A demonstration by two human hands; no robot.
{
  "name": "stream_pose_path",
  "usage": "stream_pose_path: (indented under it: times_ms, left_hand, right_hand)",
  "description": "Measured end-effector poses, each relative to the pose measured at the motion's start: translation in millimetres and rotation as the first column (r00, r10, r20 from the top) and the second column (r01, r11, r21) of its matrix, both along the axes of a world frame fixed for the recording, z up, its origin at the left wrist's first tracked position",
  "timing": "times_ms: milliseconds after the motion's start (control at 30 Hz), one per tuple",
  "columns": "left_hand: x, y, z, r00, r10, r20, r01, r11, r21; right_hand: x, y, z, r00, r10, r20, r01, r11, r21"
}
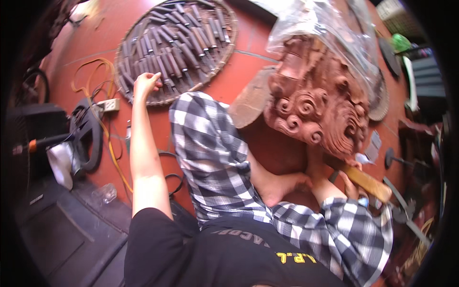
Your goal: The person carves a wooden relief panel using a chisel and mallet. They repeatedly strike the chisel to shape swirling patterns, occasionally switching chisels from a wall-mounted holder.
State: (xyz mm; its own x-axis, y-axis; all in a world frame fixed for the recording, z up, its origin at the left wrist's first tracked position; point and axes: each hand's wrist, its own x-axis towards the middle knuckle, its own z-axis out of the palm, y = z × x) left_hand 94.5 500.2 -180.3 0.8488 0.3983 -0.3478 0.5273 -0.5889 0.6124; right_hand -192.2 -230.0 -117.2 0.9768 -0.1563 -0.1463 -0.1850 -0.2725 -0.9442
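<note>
My left hand [147, 83] is stretched out over the near-left edge of a round woven tray [233, 36]. Its fingers are curled together, and whatever they may hold is too small to make out. Many wood-carving chisels [174, 62] with dark handles lie in the tray. On the right, my right hand [352, 185], partly hidden, is closed round a long yellowish wooden block [367, 182]. Just beyond it stands a reddish-brown wood carving [311, 107] with swirls and scrolls, in front of my crossed legs.
Clear plastic sheeting [306, 24] drapes over the carving's back. A flat board [251, 98] lies on its left. An orange cord [111, 148] runs from a white power strip [110, 104] on the red tiled floor. Metal tools [406, 210] lie at the right.
</note>
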Motion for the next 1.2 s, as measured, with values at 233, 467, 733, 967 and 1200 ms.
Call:
stream_pose_path:
  times_ms: [233,467,733,967,1200]
  left_hand:
    - [38,14,-31,0.984,-0.121,-0.132,0.152,0.954,0.258]
    - [44,-73,81,0.924,-0.067,0.378,0.208,0.915,-0.346]
    - [-115,-349,193,0.095,-0.856,0.508,0.983,0.161,0.087]
    - [-142,-390,160,-0.09,-0.961,0.261,0.98,-0.039,0.193]
    - [-162,-434,173,-0.024,-0.905,0.424,0.964,-0.133,-0.23]
  right_hand:
    - [26,25,0,0.99,-0.139,0.017,0.14,0.989,-0.05]
    - [27,14,-4,0.998,-0.054,-0.039,0.054,0.999,0.004]
    - [26,17,28,0.978,0.149,-0.149,-0.144,0.988,0.047]
    - [29,11,15,0.979,0.201,0.02,-0.194,0.965,-0.176]
    - [-14,12,51,0.96,0.135,0.247,-0.122,0.99,-0.069]
